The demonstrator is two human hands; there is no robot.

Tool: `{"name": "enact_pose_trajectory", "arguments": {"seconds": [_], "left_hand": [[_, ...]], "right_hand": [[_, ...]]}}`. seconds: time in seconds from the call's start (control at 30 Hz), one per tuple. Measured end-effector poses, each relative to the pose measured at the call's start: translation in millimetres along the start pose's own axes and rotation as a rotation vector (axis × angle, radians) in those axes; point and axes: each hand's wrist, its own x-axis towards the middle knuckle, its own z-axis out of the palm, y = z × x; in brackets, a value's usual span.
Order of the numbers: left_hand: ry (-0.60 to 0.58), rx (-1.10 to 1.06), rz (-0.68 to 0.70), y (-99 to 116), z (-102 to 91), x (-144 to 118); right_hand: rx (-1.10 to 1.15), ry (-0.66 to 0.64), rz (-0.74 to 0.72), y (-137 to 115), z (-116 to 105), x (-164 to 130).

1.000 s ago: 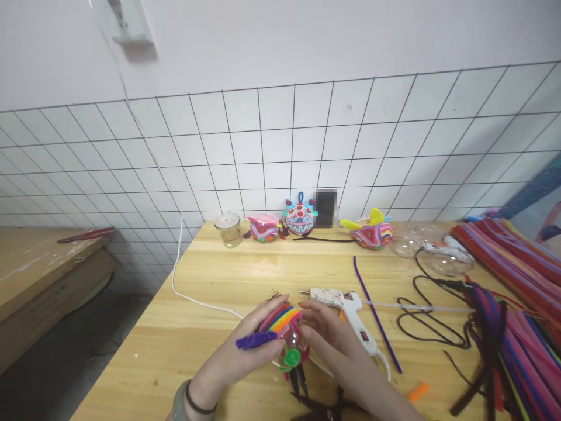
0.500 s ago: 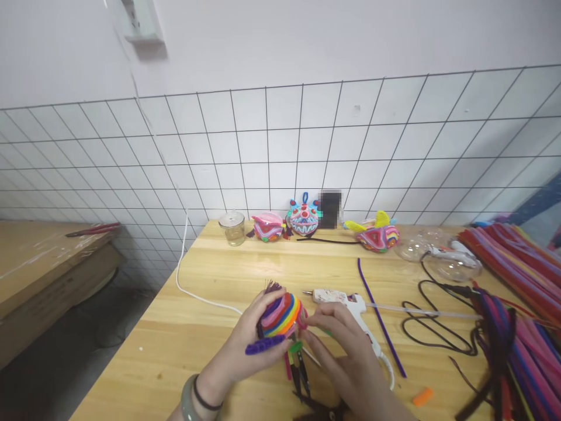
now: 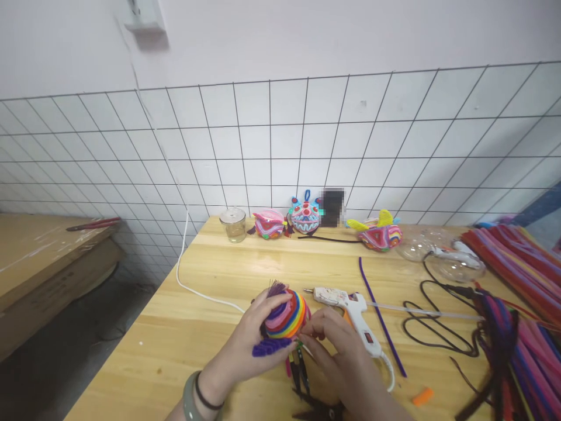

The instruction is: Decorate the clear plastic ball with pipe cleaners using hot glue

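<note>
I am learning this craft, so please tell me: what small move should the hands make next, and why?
Probably press the loose strand down with the right hand. The left hand cups the striped ball above the table, and the right fingertips pinch at its lower edge, so that spot seems unfinished. The glue gun lies beside them.

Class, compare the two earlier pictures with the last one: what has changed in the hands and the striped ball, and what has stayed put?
The left hand has turned the rainbow-striped ball so its green end, once facing the camera, is now hidden. The right hand has closed in under the ball's right side. Both hands kept hold throughout. The glue gun, purple pipe cleaner and glass jar stayed on the table.
</note>
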Motion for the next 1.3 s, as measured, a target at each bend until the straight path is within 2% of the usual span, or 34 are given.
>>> {"name": "enact_pose_trajectory", "arguments": {"seconds": [0.2,0.33,0.43,0.53,0.63,0.77,0.87,0.93,1.03,1.13,1.2,1.3], "left_hand": [[0.009,-0.023,-0.009,-2,0.0,0],[0.016,-0.023,-0.005,0,-0.2,1],[0.040,-0.025,-0.011,0,1.0,2],[0.093,-0.025,-0.014,-6,3.4,2],[0.171,0.002,-0.003,-14,4.7,0],[0.236,0.135,0.049,-18,3.4,-1],[0.269,0.215,0.103,-17,3.2,-1],[0.285,0.234,0.122,-16,3.9,-1],[0.297,0.230,0.122,-17,5.5,-2],[0.317,0.179,0.098,-20,7.2,-3],[0.323,0.098,0.057,-21,8.2,-3],[0.316,-0.088,-0.045,-18,9.1,1]], "right_hand": [[-0.028,0.116,-0.028,-7,5,-2],[-0.041,0.135,-0.058,-8,7,-2],[-0.003,0.129,-0.027,-9,2,1],[-0.013,0.163,0.109,-5,-16,6],[-0.115,0.156,0.375,11,-44,5],[-0.399,-0.064,0.682,44,-72,-8],[-0.436,-0.192,0.735,65,-73,-18],[-0.408,-0.231,0.727,73,-68,-19],[-0.291,-0.207,0.785,74,-62,-16],[0.079,-0.188,0.900,67,-62,-13],[0.289,-0.127,0.897,61,-63,-13],[0.288,0.062,0.750,51,-64,-15]]}}
